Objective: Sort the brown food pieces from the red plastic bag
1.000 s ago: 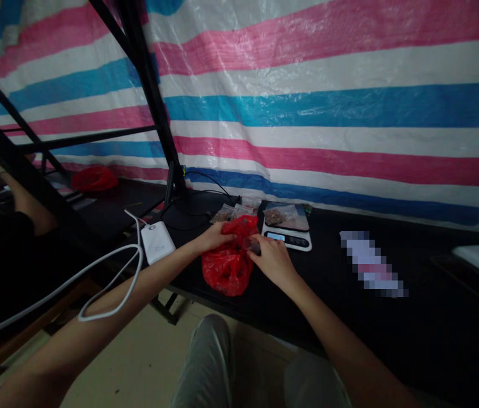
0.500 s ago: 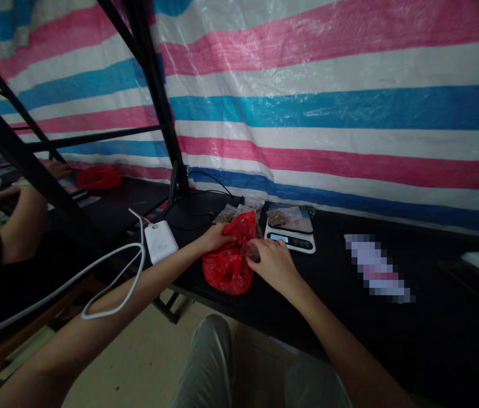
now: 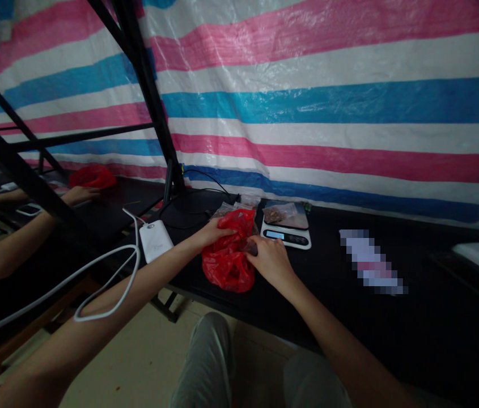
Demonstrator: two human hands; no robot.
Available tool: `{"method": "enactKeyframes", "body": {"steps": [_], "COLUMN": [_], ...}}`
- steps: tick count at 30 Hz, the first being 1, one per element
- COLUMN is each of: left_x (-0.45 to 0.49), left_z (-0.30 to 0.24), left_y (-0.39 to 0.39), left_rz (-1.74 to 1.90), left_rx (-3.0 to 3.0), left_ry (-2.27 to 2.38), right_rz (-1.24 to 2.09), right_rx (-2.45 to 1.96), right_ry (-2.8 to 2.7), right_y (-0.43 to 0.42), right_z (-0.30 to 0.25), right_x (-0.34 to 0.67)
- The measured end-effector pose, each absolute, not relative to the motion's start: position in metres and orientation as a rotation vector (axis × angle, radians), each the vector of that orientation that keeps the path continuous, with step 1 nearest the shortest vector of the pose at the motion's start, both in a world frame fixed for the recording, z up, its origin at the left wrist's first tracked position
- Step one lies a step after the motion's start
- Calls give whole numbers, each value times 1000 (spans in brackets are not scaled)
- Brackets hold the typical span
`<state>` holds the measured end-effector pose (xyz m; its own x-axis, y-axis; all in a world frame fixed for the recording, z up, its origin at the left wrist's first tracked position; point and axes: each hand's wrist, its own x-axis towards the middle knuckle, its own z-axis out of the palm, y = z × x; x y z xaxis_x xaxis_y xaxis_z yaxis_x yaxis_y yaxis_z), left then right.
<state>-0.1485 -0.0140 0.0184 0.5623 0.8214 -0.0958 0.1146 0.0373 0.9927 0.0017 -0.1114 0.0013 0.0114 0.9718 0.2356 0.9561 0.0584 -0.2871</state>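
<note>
Barely shifted since half a second ago: left hand [image 3: 213,231] pinching the red bag [image 3: 228,258] mouth, right hand [image 3: 270,259] fingers curled into it, at the desk [image 3: 413,317] front edge beside the scale [image 3: 285,229]. Best held wide, pulled gently.

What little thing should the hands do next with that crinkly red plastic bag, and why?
Probably spread the bag's mouth wider. The left hand pinches the top of the crumpled red plastic bag, the right hand grips its near edge, and its opening looks bunched shut. A small clear packet already lies on the white digital scale beside it.
</note>
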Motion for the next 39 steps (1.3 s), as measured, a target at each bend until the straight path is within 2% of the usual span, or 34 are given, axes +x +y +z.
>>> {"method": "enactKeyframes", "body": {"steps": [12,17,21,25,29,39], "left_x": [-141,-146,-147,-143,-139,-136], "left_z": [31,30,24,20,21,16], "left_y": [-26,-22,-21,-19,-18,-20], "left_rz": [596,573,494,587,652,558], "left_rx": [1315,1452,1572,1652,1656,1672], "left_ry": [794,826,889,948,898,774], "right_rz": [199,240,226,213,191,143], "right_rx": [-1892,-1828,-1824,-1841,-1885,-1897], "right_ry": [-1942,-1927,-1931,-1939,-1943,-1957], "right_y": [-102,-102,-102,-102,-102,-105], "right_z": [-9,-10,-10,-9,-9,-6], "right_x": [8,8,7,7,6,5]}}
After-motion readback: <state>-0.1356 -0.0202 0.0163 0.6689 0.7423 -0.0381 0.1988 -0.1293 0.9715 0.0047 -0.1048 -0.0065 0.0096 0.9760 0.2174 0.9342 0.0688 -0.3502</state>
